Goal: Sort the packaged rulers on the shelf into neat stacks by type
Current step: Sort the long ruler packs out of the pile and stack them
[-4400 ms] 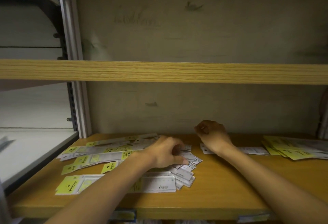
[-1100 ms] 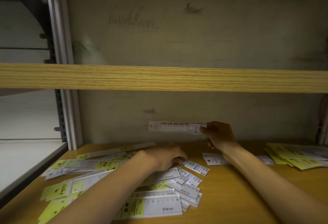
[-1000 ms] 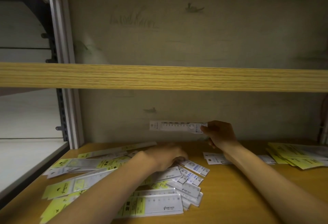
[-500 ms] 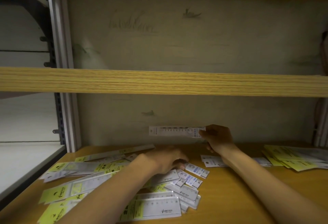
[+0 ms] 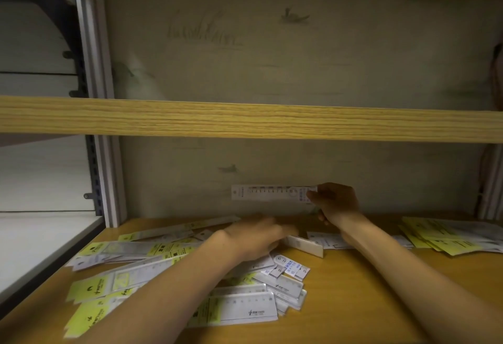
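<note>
Right hand (image 5: 336, 203) grip pinches ruler (image 5: 272, 193) end, raised level above shelf (image 5: 351, 283). Left hand (image 5: 258, 237) blurred over pile (image 5: 245, 289); grip unclear.

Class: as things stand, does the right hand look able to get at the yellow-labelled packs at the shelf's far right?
Probably not yet: the right hand already holds a white ruler up; the yellow-labelled packs lie uncovered.

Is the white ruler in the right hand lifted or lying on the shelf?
Lifted. The right hand pinches one end of the white ruler, which hangs level against the back wall, above the shelf.
</note>
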A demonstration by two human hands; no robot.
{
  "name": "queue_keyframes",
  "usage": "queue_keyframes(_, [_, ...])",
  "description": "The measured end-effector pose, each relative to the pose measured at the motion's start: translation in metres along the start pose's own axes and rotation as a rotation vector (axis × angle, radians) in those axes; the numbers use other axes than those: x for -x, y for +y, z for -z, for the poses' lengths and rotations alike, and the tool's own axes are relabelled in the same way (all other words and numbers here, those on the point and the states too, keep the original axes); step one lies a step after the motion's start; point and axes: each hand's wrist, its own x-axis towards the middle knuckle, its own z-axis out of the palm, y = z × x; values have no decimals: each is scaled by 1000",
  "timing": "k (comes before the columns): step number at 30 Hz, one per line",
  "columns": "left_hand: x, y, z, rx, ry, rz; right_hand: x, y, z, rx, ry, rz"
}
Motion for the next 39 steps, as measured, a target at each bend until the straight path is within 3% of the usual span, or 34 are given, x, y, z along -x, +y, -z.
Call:
queue_keyframes(12, [41,-7,18,-225,301,81,13,-4,-4,-108,19,-57])
queue_keyframes(20, [88,-13,29,-397,350,229,39,-11,-22,-153,3,-80])
queue_keyframes(30, [111,-25,30,-309,411,191,60,-20,-34,-169,27,-131])
queue_keyframes(39, [91,2,28,-168,434,169,66,-1,5,-229,102,-69])
